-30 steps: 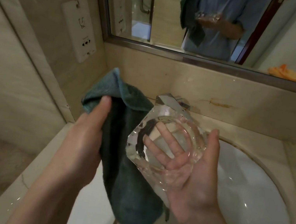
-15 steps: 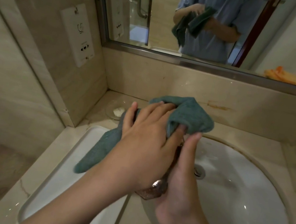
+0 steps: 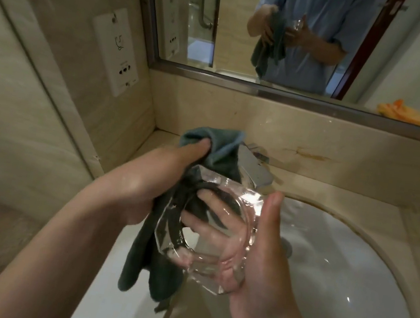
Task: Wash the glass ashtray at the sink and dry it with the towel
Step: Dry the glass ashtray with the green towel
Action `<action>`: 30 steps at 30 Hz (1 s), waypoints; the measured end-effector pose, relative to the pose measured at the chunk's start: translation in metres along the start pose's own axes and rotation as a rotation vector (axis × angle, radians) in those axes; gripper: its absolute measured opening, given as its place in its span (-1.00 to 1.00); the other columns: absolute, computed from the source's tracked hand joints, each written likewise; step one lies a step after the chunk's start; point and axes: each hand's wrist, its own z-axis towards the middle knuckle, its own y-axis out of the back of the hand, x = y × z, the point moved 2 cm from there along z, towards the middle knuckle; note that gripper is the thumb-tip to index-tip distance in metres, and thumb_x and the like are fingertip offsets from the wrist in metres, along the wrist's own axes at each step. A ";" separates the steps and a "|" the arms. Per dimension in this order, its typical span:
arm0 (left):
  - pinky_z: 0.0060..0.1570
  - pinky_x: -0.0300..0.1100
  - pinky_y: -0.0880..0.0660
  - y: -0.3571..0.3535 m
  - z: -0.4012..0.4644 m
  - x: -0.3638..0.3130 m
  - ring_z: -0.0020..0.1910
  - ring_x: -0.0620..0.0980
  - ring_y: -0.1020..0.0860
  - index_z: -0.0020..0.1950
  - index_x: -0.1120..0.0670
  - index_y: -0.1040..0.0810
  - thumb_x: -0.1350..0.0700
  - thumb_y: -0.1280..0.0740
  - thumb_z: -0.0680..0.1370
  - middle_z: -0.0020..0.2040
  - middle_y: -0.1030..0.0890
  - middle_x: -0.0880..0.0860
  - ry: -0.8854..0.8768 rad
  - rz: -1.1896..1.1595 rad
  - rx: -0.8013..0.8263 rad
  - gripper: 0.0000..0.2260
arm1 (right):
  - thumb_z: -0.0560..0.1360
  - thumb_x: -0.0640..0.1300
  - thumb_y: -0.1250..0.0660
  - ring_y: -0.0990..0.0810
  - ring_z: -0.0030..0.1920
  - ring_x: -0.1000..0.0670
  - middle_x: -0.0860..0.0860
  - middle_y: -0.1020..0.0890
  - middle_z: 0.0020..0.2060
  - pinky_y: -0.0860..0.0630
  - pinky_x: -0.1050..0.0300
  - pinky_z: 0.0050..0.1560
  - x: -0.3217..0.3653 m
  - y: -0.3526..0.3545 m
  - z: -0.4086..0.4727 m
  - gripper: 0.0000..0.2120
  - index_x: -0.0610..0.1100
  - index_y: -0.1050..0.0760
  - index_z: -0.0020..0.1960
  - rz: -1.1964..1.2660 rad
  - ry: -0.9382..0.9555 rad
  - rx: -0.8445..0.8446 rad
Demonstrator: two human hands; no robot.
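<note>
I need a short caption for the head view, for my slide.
Right hand cradles the glass ashtray above the sink while left hand holds the towel against it.

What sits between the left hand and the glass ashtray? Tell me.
In the head view, the dark teal towel: the left hand grips it against the glass ashtray, which rests in the right hand.

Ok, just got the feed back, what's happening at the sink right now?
A person is drying a glass ashtray above the sink. The right hand cradles the ashtray, fingers showing through the glass. The left hand grips a dark teal towel against the ashtray's left edge, with most of the cloth hanging down. The faucet behind shows no running water.
</note>
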 end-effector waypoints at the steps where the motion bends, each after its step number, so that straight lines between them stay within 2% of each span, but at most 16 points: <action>1: -0.38 -0.25 -0.59 0.002 -0.001 0.004 -0.34 0.00 -0.66 -0.19 0.08 -0.63 -0.15 -0.21 0.35 -0.29 -0.69 0.08 0.018 -0.083 0.030 -0.65 | 0.09 0.45 -0.33 -0.67 0.03 -0.13 0.03 -0.68 0.07 -0.62 -0.16 -0.16 0.003 0.000 -0.001 -0.25 0.09 -0.51 0.17 0.010 0.018 0.000; 3: -0.36 -0.21 -0.61 0.002 -0.004 0.013 -0.32 0.02 -0.67 -0.27 0.09 -0.69 -0.17 -0.17 0.35 -0.29 -0.70 0.10 0.067 -0.251 0.111 -0.59 | 0.23 0.34 -0.29 -0.69 -0.03 -0.09 0.06 -0.70 0.00 -0.62 -0.18 -0.15 0.011 -0.001 -0.002 -0.48 0.09 -0.54 0.08 0.012 0.045 -0.029; 5: -0.30 -0.17 -0.62 0.000 -0.008 0.026 -0.28 0.05 -0.67 -0.28 0.09 -0.71 -0.19 -0.13 0.42 -0.26 -0.70 0.13 0.113 -0.449 0.167 -0.53 | 0.28 0.25 -0.21 -0.71 -0.09 -0.11 0.05 -0.72 -0.05 -0.64 -0.15 -0.17 0.018 -0.001 0.000 -0.56 0.05 -0.52 0.05 -0.002 0.059 -0.055; 8: -0.15 -0.12 -0.60 -0.002 -0.013 0.039 -0.14 0.07 -0.66 -0.06 0.12 -0.68 -0.21 -0.12 0.50 -0.09 -0.69 0.16 0.121 -0.676 0.241 -0.51 | 0.28 0.19 -0.17 -0.71 -0.16 -0.14 0.00 -0.73 -0.09 -0.66 0.02 -0.21 0.024 -0.001 0.003 -0.59 -0.01 -0.52 -0.01 -0.077 0.130 -0.111; 10: -0.13 -0.13 -0.60 -0.004 -0.016 0.043 -0.11 0.07 -0.66 0.01 0.12 -0.67 -0.19 -0.11 0.51 -0.04 -0.69 0.16 0.103 -0.706 0.235 -0.51 | 0.30 0.19 -0.15 -0.72 -0.18 -0.13 0.00 -0.73 -0.11 -0.66 0.08 -0.22 0.024 0.001 0.003 -0.61 -0.02 -0.52 -0.03 -0.114 0.175 -0.150; 14: -0.24 -0.16 -0.58 -0.010 -0.028 0.041 -0.23 -0.02 -0.67 -0.18 0.00 -0.71 -0.13 -0.10 0.44 -0.21 -0.71 0.07 -0.028 -0.467 0.025 -0.59 | 0.35 0.15 -0.14 -0.72 -0.16 -0.12 0.01 -0.72 -0.09 -0.65 0.10 -0.24 0.028 0.007 0.003 -0.61 -0.07 -0.51 -0.01 -0.124 0.253 -0.219; 17: -0.19 -0.26 -0.51 -0.016 -0.041 0.037 -0.26 -0.23 -0.64 -0.25 -0.14 -0.66 -0.14 -0.16 0.41 -0.27 -0.69 -0.15 -0.126 -0.130 -0.168 -0.72 | 0.36 0.14 -0.16 -0.71 -0.13 -0.10 0.02 -0.70 -0.02 -0.65 0.02 -0.16 0.030 0.011 0.005 -0.59 -0.08 -0.50 0.07 -0.179 0.342 -0.314; 19: -0.28 -0.50 -0.41 -0.020 -0.044 0.042 -0.31 -0.35 -0.55 -0.24 -0.12 -0.55 -0.07 -0.23 0.47 -0.30 -0.64 -0.24 -0.196 0.195 -0.329 -0.85 | 0.35 0.14 -0.19 -0.71 -0.12 -0.08 0.05 -0.70 -0.01 -0.64 -0.03 -0.09 0.027 0.009 0.006 -0.54 -0.09 -0.51 0.12 -0.207 0.385 -0.368; 21: -0.23 -0.62 -0.34 -0.026 -0.044 0.042 -0.20 -0.45 -0.46 -0.11 -0.12 -0.48 0.03 -0.16 0.53 -0.16 -0.59 -0.15 -0.284 0.493 -0.351 -0.88 | 0.33 0.14 -0.20 -0.71 -0.13 -0.06 0.09 -0.70 -0.03 -0.65 -0.01 -0.09 0.022 0.007 0.006 -0.53 -0.10 -0.51 0.12 -0.238 0.400 -0.394; 22: -0.09 -0.67 -0.28 -0.029 -0.044 0.043 -0.01 -0.50 -0.41 0.08 -0.15 -0.44 0.05 -0.11 0.53 0.04 -0.53 -0.20 -0.347 0.587 -0.322 -0.80 | 0.33 0.13 -0.20 -0.71 -0.14 -0.05 0.10 -0.70 -0.04 -0.65 0.01 -0.09 0.019 0.005 0.006 -0.55 -0.09 -0.51 0.10 -0.258 0.407 -0.396; 23: 0.05 -0.68 -0.20 -0.031 -0.042 0.044 0.20 -0.46 -0.32 0.28 -0.17 -0.35 0.05 -0.07 0.53 0.26 -0.42 -0.21 -0.393 0.679 -0.298 -0.67 | 0.32 0.13 -0.20 -0.71 -0.15 -0.03 0.11 -0.70 -0.06 -0.64 0.03 -0.10 0.017 0.004 0.005 -0.58 -0.07 -0.52 0.07 -0.275 0.415 -0.396; 24: 0.12 -0.63 -0.15 -0.031 -0.041 0.044 0.32 -0.36 -0.25 0.37 -0.16 -0.26 0.05 -0.05 0.54 0.36 -0.33 -0.19 -0.410 0.730 -0.300 -0.61 | 0.31 0.13 -0.20 -0.71 -0.14 -0.03 0.11 -0.70 -0.06 -0.63 0.04 -0.10 0.015 0.003 0.005 -0.60 -0.04 -0.52 0.04 -0.289 0.422 -0.395; 25: 0.11 -0.59 -0.16 -0.030 -0.042 0.041 0.30 -0.31 -0.26 0.34 -0.14 -0.29 0.04 -0.05 0.55 0.34 -0.35 -0.14 -0.407 0.749 -0.327 -0.64 | 0.30 0.14 -0.21 -0.71 -0.13 -0.02 0.11 -0.70 -0.06 -0.61 0.05 -0.10 0.015 0.003 0.005 -0.63 -0.01 -0.53 0.01 -0.301 0.431 -0.394; 27: -0.04 -0.59 -0.28 -0.028 -0.043 0.037 -0.01 -0.40 -0.36 0.01 -0.11 -0.40 0.04 -0.07 0.57 0.01 -0.46 -0.10 -0.403 0.718 -0.385 -0.86 | 0.31 0.17 -0.20 -0.71 -0.10 0.00 0.15 -0.70 -0.06 -0.62 0.06 -0.08 0.016 0.004 0.004 -0.65 0.03 -0.52 0.00 -0.319 0.442 -0.393; 28: -0.12 -0.59 -0.31 -0.028 -0.043 0.035 -0.12 -0.41 -0.38 -0.15 -0.10 -0.37 0.04 -0.08 0.57 -0.14 -0.45 -0.11 -0.402 0.717 -0.409 -0.86 | 0.31 0.18 -0.19 -0.71 -0.10 0.01 0.16 -0.70 -0.06 -0.63 0.05 -0.07 0.017 0.005 0.004 -0.64 0.03 -0.52 0.00 -0.324 0.440 -0.393; 30: -0.29 -0.43 -0.40 -0.027 -0.042 0.033 -0.26 -0.29 -0.45 -0.25 -0.08 -0.34 0.03 -0.08 0.57 -0.28 -0.42 -0.09 -0.349 0.730 -0.419 -0.79 | 0.30 0.18 -0.18 -0.71 -0.12 0.02 0.15 -0.70 -0.06 -0.64 0.03 -0.06 0.018 0.007 0.002 -0.62 0.02 -0.51 0.00 -0.324 0.433 -0.394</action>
